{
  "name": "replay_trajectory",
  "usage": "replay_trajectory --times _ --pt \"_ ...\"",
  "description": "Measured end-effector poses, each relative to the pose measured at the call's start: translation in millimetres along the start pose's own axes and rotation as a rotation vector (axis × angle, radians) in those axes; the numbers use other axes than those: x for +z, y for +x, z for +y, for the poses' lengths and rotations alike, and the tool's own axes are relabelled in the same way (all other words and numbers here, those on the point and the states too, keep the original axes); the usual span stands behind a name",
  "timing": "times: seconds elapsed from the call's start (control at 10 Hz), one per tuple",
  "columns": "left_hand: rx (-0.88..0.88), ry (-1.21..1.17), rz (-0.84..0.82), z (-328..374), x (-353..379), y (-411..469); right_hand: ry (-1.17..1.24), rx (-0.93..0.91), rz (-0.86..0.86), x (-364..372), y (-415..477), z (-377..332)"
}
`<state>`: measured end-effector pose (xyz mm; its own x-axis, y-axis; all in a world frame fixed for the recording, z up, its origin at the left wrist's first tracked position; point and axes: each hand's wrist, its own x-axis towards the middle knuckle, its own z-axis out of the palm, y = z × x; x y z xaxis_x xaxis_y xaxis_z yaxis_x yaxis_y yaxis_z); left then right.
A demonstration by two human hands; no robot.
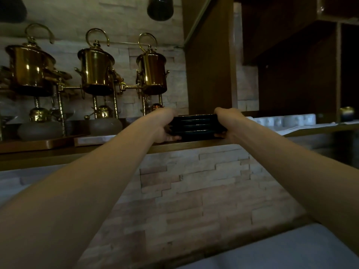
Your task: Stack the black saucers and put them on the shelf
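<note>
Hands gripped a stack of black saucers [197, 126] at the shelf [194, 144] edge: left hand [165, 125] and right hand [228, 123], fingers wrapped round its sides. Placing seemed underway; next, sliding it inward and releasing.

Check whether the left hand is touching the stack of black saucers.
Touching. The head view shows the left hand wrapped around the left edge of the saucer stack, thumb under it.

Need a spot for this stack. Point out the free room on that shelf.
The wooden shelf is bare under the stack of black saucers, between the pale board left and white cups right. Left is crowded with brass kettles. Both hands grip the stack.
</note>
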<state>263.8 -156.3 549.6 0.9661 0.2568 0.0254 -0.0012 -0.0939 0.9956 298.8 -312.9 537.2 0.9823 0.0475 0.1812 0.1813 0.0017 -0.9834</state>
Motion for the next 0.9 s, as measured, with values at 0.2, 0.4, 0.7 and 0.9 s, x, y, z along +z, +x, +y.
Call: replay_trajectory --times 0.2,0.4,0.7,0.9 --pt "0.032 0.034 0.009 2 1 3 -0.103 -0.117 0.127 6 5 7" --pt "0.05 0.031 -0.004 1 3 -2 -0.212 -0.145 0.196 9 3 11" --pt "0.174 0.216 0.051 -8 -8 -21 -0.45 -0.276 0.183 -10 -10 13" --pt "0.575 0.412 0.176 -28 -22 -66 -0.763 -0.691 0.205 -14 -48 36"
